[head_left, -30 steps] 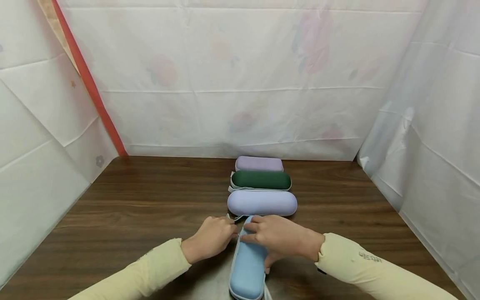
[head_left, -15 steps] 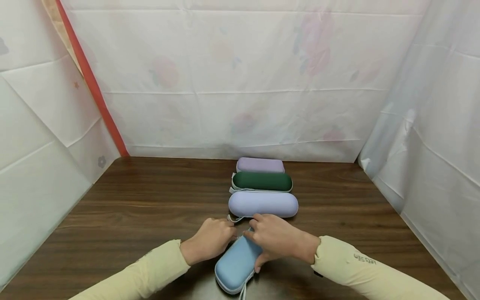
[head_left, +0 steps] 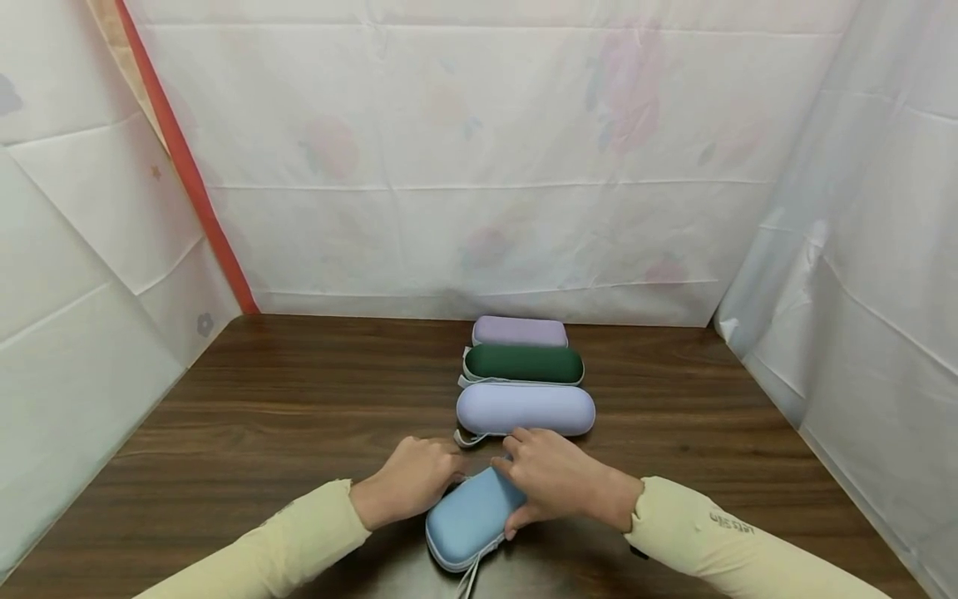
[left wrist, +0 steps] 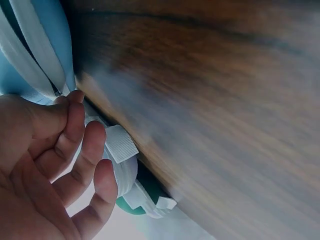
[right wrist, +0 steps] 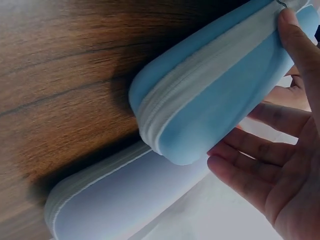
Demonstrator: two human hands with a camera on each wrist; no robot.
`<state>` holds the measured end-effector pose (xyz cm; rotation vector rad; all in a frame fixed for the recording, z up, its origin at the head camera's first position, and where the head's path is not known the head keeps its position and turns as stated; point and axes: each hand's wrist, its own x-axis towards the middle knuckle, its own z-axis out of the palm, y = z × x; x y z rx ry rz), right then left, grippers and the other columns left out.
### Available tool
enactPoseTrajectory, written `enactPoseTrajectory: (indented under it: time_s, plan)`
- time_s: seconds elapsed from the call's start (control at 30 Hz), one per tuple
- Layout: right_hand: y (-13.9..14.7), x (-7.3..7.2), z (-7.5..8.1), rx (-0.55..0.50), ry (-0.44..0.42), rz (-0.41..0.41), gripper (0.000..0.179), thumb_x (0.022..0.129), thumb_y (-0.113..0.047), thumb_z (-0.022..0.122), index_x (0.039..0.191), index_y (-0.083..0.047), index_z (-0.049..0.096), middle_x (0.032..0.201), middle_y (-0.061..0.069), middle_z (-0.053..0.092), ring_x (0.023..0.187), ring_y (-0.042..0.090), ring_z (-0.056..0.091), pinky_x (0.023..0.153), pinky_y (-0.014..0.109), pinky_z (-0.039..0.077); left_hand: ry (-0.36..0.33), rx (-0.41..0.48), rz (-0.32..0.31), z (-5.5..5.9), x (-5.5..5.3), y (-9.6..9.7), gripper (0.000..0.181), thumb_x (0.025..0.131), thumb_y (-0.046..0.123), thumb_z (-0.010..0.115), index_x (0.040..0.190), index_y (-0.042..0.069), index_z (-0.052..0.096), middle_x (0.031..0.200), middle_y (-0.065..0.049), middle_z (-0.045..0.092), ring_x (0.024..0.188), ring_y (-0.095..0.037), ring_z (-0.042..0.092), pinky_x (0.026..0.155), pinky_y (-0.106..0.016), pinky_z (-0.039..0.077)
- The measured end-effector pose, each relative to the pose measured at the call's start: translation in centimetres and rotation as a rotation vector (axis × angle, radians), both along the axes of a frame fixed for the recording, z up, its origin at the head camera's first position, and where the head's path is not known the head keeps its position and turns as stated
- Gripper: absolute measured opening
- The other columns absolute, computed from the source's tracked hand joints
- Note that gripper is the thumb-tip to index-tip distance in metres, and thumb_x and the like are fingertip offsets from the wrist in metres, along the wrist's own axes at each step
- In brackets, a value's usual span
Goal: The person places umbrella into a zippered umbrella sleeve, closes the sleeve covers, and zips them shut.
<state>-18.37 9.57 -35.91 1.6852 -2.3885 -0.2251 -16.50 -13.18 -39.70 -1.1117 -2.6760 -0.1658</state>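
A light blue zippered case (head_left: 476,516) lies slantwise on the brown table near its front. My right hand (head_left: 554,476) grips its right end, thumb on the near side and fingers over the top; in the right wrist view the thumb lies by the white zip band (right wrist: 200,75). My left hand (head_left: 416,478) is at the case's far left side. Seen from the left wrist, its thumb and forefinger pinch at the zipper's end (left wrist: 57,91), where the white bands stand apart; the pull itself is mostly hidden. The other fingers are loosely bent.
Beyond the hands lie a lavender case (head_left: 525,409), a dark green case (head_left: 522,363) and a purple case (head_left: 520,331), in a row going back. A strap (head_left: 469,439) sticks out at the lavender case's left. White sheets (head_left: 479,166) stand around the wooden table (head_left: 314,391).
The blue case has turned, its near end swinging left. My right hand turned with it; my left hand stays at its far left side and has shifted slightly left.
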Motion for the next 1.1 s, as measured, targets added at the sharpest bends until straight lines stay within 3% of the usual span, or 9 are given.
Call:
enactPoseTrajectory:
  time_s: [0.17, 0.3, 0.57, 0.9, 1.1]
  plan:
    - [0.4, -0.1, -0.3, -0.003, -0.056, -0.024, 0.076, 0.076, -0.073, 0.056, 0.117, -0.010, 0.067, 0.094, 0.002, 0.059, 0.075, 0.012, 0.053, 0.064, 0.025, 0.047, 0.002, -0.009, 0.003, -0.2, 0.2, -0.6, 0.021, 0.083, 0.017, 0.072, 0.064, 0.020, 0.062, 0.066, 0.008, 0.056, 0.060, -0.012, 0.057, 0.041, -0.028, 0.036]
    - [0.9, -0.2, -0.6, -0.014, -0.047, -0.033, 0.073, 0.079, -0.070, 0.057, 0.119, -0.010, 0.066, 0.096, 0.002, 0.057, 0.076, 0.012, 0.052, 0.064, 0.025, 0.046, 0.028, -0.024, 0.007, -0.1, 0.4, -1.1, 0.025, 0.082, 0.017, 0.072, 0.061, 0.020, 0.059, 0.064, 0.008, 0.053, 0.060, -0.012, 0.058, 0.041, -0.028, 0.036]
    - [1.6, 0.0, -1.4, -0.068, 0.043, -0.071, 0.073, 0.078, -0.072, 0.055, 0.112, -0.009, 0.068, 0.090, 0.003, 0.056, 0.071, 0.014, 0.050, 0.058, 0.026, 0.043, 0.074, -0.005, 0.017, -0.3, 0.7, -2.3, 0.029, 0.079, 0.009, 0.071, 0.058, 0.021, 0.054, 0.063, 0.008, 0.050, 0.061, -0.013, 0.058, 0.039, -0.030, 0.036]
    - [1.9, 0.8, -2.0, -0.163, 0.050, -0.167, 0.069, 0.077, -0.074, 0.055, 0.098, -0.010, 0.069, 0.080, 0.002, 0.053, 0.064, 0.015, 0.046, 0.054, 0.027, 0.042, 0.110, 0.010, 0.015, -0.4, 0.6, -2.8, 0.017, 0.080, 0.011, 0.072, 0.067, 0.020, 0.064, 0.066, 0.007, 0.056, 0.062, -0.012, 0.059, 0.040, -0.029, 0.037]
    - [1.9, 1.2, -2.1, -0.190, 0.060, -0.247, 0.064, 0.075, -0.072, 0.060, 0.089, -0.010, 0.069, 0.073, 0.002, 0.048, 0.058, 0.015, 0.043, 0.047, 0.027, 0.038, 0.147, 0.010, 0.023, -0.4, 0.7, -3.0, 0.020, 0.078, 0.013, 0.073, 0.063, 0.020, 0.061, 0.065, 0.007, 0.053, 0.061, -0.013, 0.058, 0.040, -0.030, 0.038]
